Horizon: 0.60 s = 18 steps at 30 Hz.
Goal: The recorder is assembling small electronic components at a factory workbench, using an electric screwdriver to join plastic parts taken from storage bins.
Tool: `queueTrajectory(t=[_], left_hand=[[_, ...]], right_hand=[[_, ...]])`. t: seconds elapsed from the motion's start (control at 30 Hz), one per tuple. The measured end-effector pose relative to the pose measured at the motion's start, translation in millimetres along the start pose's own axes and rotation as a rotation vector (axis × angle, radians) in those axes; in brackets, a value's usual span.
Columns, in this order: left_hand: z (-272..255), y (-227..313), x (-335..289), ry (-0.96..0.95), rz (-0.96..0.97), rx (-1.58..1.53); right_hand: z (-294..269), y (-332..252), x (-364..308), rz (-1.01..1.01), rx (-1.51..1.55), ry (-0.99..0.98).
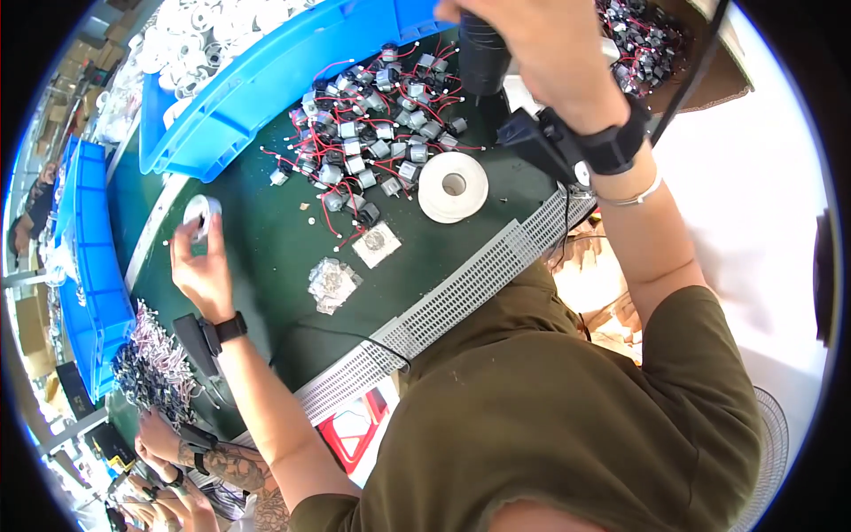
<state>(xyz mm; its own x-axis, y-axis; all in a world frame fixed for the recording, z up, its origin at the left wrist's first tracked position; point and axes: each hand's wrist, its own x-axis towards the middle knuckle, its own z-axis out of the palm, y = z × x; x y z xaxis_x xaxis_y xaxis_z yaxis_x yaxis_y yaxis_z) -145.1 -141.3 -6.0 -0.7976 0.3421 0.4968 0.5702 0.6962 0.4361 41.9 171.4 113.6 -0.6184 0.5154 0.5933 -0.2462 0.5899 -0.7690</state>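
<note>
Left hand [202,279] pinches the white ring [213,206], a slack grip could drop it; right hand [548,40] wraps the black tool [483,60].

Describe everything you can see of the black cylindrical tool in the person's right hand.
The black cylindrical tool has a thick, dark body that looks like plastic or rubber, with what seems a thin tip below its blunt lower end. The right hand grips it near the picture's upper edge, and its upper part is hidden or out of frame. It points downward in the view, beside the right side of the motor pile. Whether its tip touches anything is unclear.
</note>
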Motion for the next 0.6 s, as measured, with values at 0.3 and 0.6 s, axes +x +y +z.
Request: queueTrajectory(t=[0.3,0.6], left_hand=[[-36.1,43.4,46.7,0.381,0.234,0.082],[72.8,121.8,223.6,-0.386,0.424,-0.174]], right_hand=[[59.5,67.6,-19.8,-0.220,-0.594,-0.607],[68.5,68.8,-2.8,-0.094,-0.676,-0.735]])
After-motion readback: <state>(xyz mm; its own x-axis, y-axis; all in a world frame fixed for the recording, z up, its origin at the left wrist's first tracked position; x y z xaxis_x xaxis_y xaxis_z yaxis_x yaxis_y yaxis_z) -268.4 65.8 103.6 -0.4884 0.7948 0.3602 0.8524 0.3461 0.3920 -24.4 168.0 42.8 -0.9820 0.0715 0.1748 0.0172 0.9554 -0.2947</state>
